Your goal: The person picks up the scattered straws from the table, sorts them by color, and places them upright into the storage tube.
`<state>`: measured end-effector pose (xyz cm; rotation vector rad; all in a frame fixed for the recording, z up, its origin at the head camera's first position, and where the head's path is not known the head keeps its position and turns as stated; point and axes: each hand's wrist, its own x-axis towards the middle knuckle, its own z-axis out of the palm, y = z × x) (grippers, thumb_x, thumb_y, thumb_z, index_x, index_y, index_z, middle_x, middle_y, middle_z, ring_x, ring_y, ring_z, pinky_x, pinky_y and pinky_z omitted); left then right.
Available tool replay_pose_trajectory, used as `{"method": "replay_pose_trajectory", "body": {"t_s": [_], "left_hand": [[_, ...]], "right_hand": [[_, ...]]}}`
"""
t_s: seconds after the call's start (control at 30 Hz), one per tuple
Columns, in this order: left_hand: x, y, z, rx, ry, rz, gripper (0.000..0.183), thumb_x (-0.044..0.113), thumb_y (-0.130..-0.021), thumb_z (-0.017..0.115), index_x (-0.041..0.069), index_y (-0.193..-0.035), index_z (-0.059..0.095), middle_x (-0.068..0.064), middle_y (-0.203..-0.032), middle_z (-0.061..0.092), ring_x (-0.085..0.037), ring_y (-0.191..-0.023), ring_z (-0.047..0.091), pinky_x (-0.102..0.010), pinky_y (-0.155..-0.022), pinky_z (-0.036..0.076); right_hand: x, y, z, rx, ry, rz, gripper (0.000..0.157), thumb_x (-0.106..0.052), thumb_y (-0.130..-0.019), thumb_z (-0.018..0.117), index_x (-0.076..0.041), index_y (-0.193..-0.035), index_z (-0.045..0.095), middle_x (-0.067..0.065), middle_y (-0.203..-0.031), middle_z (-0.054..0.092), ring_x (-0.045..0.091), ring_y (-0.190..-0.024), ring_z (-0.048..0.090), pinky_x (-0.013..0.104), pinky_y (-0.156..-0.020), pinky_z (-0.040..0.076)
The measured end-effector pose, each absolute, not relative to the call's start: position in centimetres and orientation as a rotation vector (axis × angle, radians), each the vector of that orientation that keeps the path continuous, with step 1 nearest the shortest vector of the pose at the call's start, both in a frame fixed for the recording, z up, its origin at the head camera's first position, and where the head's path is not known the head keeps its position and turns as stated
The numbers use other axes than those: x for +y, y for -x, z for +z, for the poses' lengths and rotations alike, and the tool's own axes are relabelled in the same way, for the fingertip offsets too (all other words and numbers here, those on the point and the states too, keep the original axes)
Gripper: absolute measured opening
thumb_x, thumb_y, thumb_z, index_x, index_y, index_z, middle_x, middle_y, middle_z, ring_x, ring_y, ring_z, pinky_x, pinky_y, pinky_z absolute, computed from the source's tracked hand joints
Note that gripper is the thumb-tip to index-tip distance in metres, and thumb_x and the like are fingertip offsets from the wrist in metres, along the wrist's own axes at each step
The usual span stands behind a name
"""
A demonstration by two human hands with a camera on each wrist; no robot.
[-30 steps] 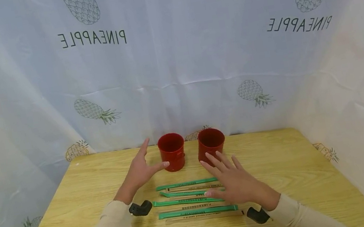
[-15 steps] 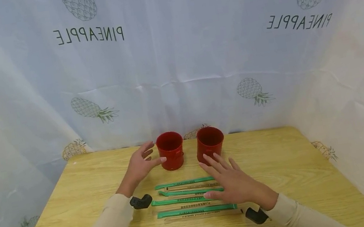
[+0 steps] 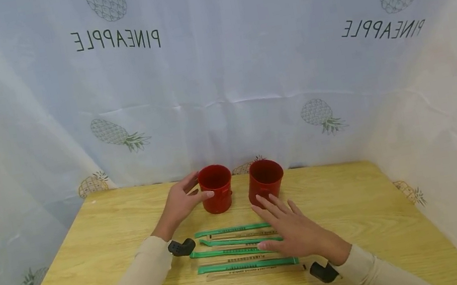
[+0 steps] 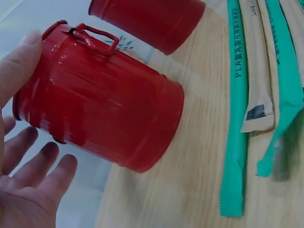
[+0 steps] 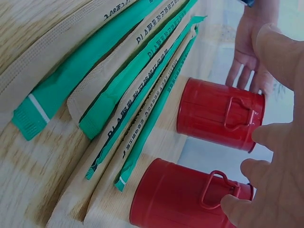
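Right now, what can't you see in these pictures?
Some packets: head view, right ends behind the right hand.
Right cup: left wrist view, one side cut off by the top edge.
Left cup: head view, inside bottom hidden by its front wall.
Packet writing: head view, too small.

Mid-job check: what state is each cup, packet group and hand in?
Left cup: upright, uncovered.
Right cup: upright, uncovered.
Green packets: lying down, alternating with brown ones.
Brown packets: lying down.
Left hand: thumb and fingers about the left cup, contact unclear.
Right hand: fingers spread, holding nothing.
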<state>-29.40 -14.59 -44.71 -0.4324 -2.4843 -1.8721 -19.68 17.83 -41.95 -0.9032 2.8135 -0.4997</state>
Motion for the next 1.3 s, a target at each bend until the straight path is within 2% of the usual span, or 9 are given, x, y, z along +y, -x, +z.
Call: {"method": "replay_pose_trajectory", "body": {"t_s": [0.17, 0.43, 0.7, 1.13, 1.3], "left_hand": [[-14.38, 29.54, -44.53, -2.464, 0.447, -1.896, 0.085, 0.036, -0.09, 0.083, 0.01, -0.16, 0.041, -0.01, -0.163, 0.047, -0.033, -0.15, 0.048, -0.048, -0.115, 0.049], [-14.28, 29.51, -44.45, -2.432, 0.396, -1.936, 0.076, 0.039, -0.091, 0.082, 0.011, -0.155, 0.051, -0.011, -0.158, 0.053, -0.035, -0.144, 0.055, -0.045, -0.108, 0.055], [-14.07, 29.2, -43.99, -2.428, 0.357, -1.941, 0.072, 0.037, -0.091, 0.082, 0.011, -0.152, 0.054, -0.011, -0.154, 0.058, -0.032, -0.138, 0.061, -0.043, -0.105, 0.057], [-14.14, 29.47, -43.98, -2.474, 0.363, -1.856, 0.071, 0.031, -0.089, 0.084, 0.012, -0.151, 0.056, -0.011, -0.152, 0.06, -0.032, -0.137, 0.062, -0.043, -0.106, 0.056], [-14.09, 29.53, -44.25, -2.494, 0.37, -1.792, 0.072, 0.029, -0.089, 0.085, 0.011, -0.152, 0.054, -0.012, -0.153, 0.059, -0.033, -0.138, 0.061, -0.044, -0.107, 0.056]], "right_hand": [[17.9, 19.67, -42.09, 2.803, 0.907, -0.523, 0.09, -0.062, -0.098, 0.061, -0.027, -0.169, 0.017, 0.007, -0.178, 0.01, 0.039, -0.165, 0.004, 0.081, -0.123, 0.007], [18.09, 19.68, -42.04, 2.803, 0.911, -0.527, 0.09, -0.061, -0.099, 0.061, -0.024, -0.169, 0.018, 0.007, -0.178, 0.01, 0.04, -0.165, 0.005, 0.082, -0.122, 0.009], [18.2, 19.73, -42.22, 2.805, 0.94, -0.547, 0.087, -0.059, -0.099, 0.06, -0.024, -0.168, 0.02, 0.007, -0.178, 0.012, 0.04, -0.165, 0.007, 0.083, -0.122, 0.009], [18.26, 19.76, -42.55, 2.777, 0.963, -0.587, 0.085, -0.059, -0.1, 0.059, -0.027, -0.168, 0.02, 0.007, -0.177, 0.015, 0.04, -0.164, 0.009, 0.082, -0.122, 0.011], [18.27, 19.66, -42.57, 2.768, 0.97, -0.599, 0.084, -0.06, -0.1, 0.058, -0.027, -0.168, 0.022, 0.002, -0.177, 0.014, 0.04, -0.164, 0.011, 0.081, -0.122, 0.012]]}}
